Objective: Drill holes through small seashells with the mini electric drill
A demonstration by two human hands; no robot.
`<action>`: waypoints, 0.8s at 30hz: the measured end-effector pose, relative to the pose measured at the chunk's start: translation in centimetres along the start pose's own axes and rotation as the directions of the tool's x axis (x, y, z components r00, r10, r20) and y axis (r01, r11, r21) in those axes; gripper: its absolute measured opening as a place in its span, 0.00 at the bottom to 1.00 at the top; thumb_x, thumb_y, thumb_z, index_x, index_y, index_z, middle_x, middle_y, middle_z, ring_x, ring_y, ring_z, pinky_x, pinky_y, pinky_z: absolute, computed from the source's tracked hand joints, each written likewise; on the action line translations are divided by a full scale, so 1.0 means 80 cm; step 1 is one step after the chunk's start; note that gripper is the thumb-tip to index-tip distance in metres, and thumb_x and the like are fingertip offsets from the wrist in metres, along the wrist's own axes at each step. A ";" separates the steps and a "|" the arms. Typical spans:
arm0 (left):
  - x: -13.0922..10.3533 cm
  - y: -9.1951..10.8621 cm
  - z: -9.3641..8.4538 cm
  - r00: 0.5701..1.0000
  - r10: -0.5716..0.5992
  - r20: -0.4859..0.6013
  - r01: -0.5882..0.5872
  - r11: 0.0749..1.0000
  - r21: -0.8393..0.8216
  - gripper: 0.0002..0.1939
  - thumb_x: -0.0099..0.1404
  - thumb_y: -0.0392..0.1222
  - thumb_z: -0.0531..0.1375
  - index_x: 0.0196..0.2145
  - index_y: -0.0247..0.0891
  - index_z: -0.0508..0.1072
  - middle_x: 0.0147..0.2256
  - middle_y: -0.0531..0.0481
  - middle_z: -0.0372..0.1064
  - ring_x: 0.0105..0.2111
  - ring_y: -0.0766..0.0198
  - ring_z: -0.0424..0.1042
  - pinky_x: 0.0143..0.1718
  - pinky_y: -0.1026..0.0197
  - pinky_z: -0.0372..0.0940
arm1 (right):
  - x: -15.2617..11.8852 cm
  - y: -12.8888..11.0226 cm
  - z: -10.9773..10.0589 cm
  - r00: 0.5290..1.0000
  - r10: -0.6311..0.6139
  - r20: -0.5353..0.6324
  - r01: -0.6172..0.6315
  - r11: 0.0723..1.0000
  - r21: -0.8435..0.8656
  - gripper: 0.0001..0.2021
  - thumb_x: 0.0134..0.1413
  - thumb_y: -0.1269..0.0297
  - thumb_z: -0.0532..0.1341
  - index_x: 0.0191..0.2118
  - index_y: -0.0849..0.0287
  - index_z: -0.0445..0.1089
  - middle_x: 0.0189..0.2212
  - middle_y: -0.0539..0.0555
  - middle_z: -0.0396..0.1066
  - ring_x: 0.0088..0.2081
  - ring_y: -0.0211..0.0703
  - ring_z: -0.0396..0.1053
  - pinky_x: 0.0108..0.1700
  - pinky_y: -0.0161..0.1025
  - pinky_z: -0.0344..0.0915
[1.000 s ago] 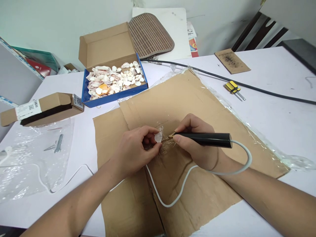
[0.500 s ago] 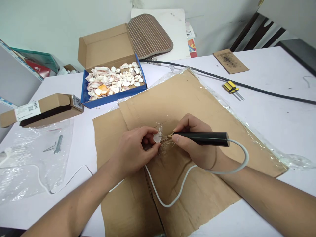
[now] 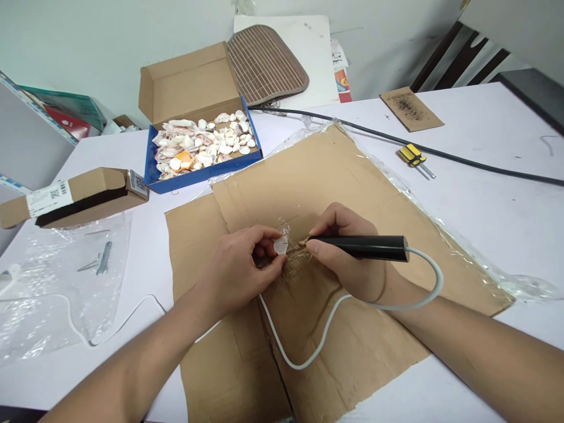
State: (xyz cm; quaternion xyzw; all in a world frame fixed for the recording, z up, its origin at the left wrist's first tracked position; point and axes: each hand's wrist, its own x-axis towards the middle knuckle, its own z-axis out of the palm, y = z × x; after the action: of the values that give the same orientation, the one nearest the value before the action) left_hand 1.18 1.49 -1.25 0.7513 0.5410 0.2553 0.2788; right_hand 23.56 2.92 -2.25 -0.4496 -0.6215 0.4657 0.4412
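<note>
An open box (image 3: pixel 207 176) with blue sides sits toward the back left of the surface (image 3: pixel 150 247), its brown lid (image 3: pixel 191 82) raised; pale shells (image 3: pixel 200 144) fill most of it, an orange one (image 3: pixel 187 157) among them; a brown carton (image 3: pixel 103 178) with white labels lies to its left; nearer, clear plastic (image 3: pixel 48 258) is spread out with a small grey wrench (image 3: pixel 104 258) on it; a slatted brown mat (image 3: pixel 267 64) stands behind the box, in front of a white board (image 3: pixel 317 59); a black cable (image 3: pixel 480 164) runs off to the right, a yellow-and-black screwdriver (image 3: pixel 413 155) just on its near side, a dark-speckled cardboard piece (image 3: pixel 412 110) beyond it.
</note>
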 end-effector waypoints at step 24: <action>-0.002 -0.004 0.002 1.000 0.010 -0.015 -0.010 1.000 -0.006 0.12 0.65 0.39 0.68 0.46 0.38 0.82 0.30 0.53 0.78 0.28 0.64 0.75 0.32 0.61 0.72 | 0.002 0.001 -0.002 0.999 -0.048 0.011 0.048 0.999 -0.010 0.05 0.55 0.66 0.67 0.33 0.54 0.71 0.27 0.47 0.74 0.27 0.39 0.67 0.27 0.37 0.60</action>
State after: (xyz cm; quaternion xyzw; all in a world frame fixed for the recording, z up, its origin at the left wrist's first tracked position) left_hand 1.03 1.44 -1.62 0.7514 0.5384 0.2637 0.2756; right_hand 23.69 3.08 -2.31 -0.4345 -0.6368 0.4541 0.4466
